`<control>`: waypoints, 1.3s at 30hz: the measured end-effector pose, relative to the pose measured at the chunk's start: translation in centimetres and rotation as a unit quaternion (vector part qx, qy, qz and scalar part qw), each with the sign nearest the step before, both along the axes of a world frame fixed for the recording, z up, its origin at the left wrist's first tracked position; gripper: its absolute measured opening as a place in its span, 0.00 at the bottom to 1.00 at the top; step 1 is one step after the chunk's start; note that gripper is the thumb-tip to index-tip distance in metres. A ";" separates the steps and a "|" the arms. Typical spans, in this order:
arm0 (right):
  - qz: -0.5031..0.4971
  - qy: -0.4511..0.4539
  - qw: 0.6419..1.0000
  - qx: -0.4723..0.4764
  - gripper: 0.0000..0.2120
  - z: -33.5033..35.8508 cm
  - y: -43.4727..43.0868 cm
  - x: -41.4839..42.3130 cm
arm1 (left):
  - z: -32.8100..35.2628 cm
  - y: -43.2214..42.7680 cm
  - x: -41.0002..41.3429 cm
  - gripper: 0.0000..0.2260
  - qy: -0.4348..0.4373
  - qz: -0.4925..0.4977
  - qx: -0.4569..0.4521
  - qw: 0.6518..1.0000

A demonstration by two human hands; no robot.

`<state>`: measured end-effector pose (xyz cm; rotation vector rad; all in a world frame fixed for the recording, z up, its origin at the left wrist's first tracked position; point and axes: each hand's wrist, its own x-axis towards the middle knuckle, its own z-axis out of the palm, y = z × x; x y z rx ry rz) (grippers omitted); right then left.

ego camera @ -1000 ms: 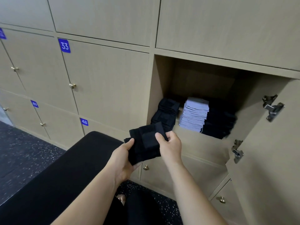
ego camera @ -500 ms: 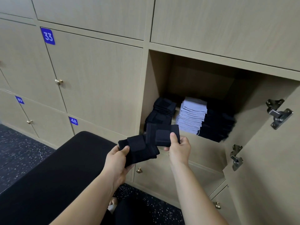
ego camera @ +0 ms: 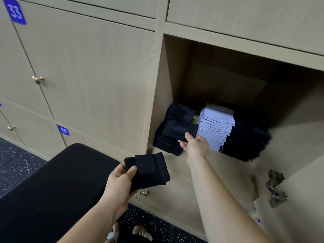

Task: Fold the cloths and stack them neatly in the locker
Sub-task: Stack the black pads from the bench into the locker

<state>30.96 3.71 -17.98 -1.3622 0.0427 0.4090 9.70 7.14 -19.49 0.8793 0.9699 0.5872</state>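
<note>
My left hand [ego camera: 121,183] grips a folded black cloth [ego camera: 149,170] in front of the lockers, below the open locker [ego camera: 177,81]. My right hand [ego camera: 195,146] pinches a second folded black cloth [ego camera: 178,129] and holds it on top of the black stack [ego camera: 168,141] at the locker's left. Inside the locker, a stack of light grey cloths [ego camera: 216,125] stands in the middle and another black stack [ego camera: 245,141] lies at the right.
The locker's open door [ego camera: 298,172] with metal hinges [ego camera: 276,190] hangs at the right. A black padded bench [ego camera: 52,190] is at the lower left. Closed lockers numbered 33 and 48 fill the wall on the left. Speckled dark floor lies below.
My hands have parted. The right hand carried one folded black cloth up into the locker onto the left black stack, while the left hand kept the other cloth lower down.
</note>
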 end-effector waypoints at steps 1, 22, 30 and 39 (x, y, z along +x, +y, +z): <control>0.001 -0.001 1.000 -0.004 0.11 -0.1 0.8 0.4 | -0.2 0.2 0.2 0.09 0.001 -0.002 0.001 1.000; 0.027 -0.257 0.883 -0.392 0.15 -2.3 3.9 3.1 | -1.7 1.7 1.3 0.09 -0.003 -0.010 0.000 1.000; 0.026 -0.302 0.886 -0.350 0.10 -1.3 2.0 1.1 | -0.5 1.3 0.8 0.08 -0.013 -0.002 0.003 1.000; 0.322 -0.188 0.920 -0.120 0.08 -0.9 -5.2 -7.9 | 2.0 -0.8 -0.2 0.07 -0.034 0.029 -0.004 0.999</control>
